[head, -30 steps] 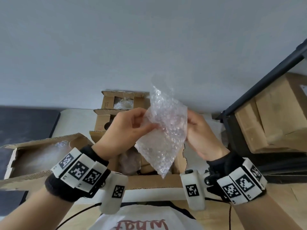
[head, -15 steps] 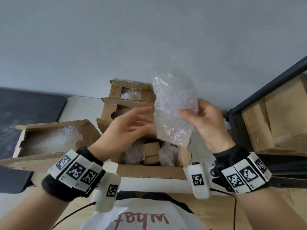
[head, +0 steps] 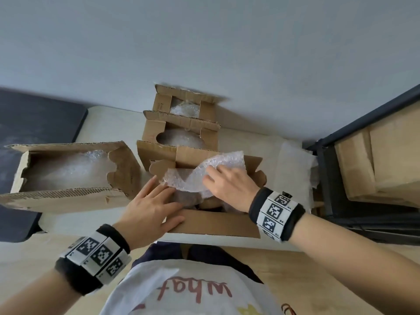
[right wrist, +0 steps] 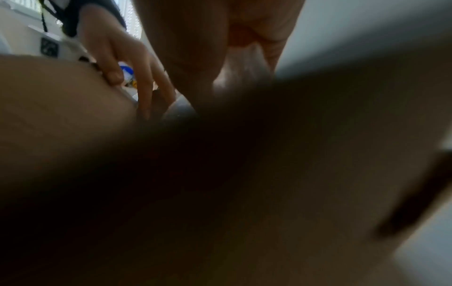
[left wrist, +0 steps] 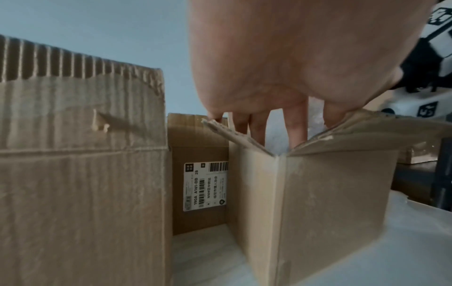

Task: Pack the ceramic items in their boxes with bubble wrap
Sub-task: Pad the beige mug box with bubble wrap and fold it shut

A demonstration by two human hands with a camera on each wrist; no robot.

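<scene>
A clear bubble wrap sheet (head: 200,176) lies over the opening of the near open cardboard box (head: 211,223). My right hand (head: 229,185) rests flat on top of the sheet and presses it down, fingers pointing left. My left hand (head: 154,205) has straight fingers at the sheet's left edge and its thumb on the box's front wall. In the left wrist view the left hand's fingers (left wrist: 257,127) dip into the box (left wrist: 318,193) beside the white wrap (left wrist: 276,141). Wrapped bundles (head: 186,198) show dimly under the sheet; no bare ceramic is visible. The right wrist view is dark and blurred.
A large open box (head: 68,201) holding bubble wrap stands to the left. Two smaller open boxes (head: 181,130) (head: 184,98) with wrap inside stand behind the near one. More bubble wrap (head: 293,169) lies to the right, next to a dark shelf (head: 329,189) stacked with cartons.
The bubble wrap sheet came down from mid-air onto the near box. My right hand went from pinching it to lying flat on it; my left hand dropped to the box's left side.
</scene>
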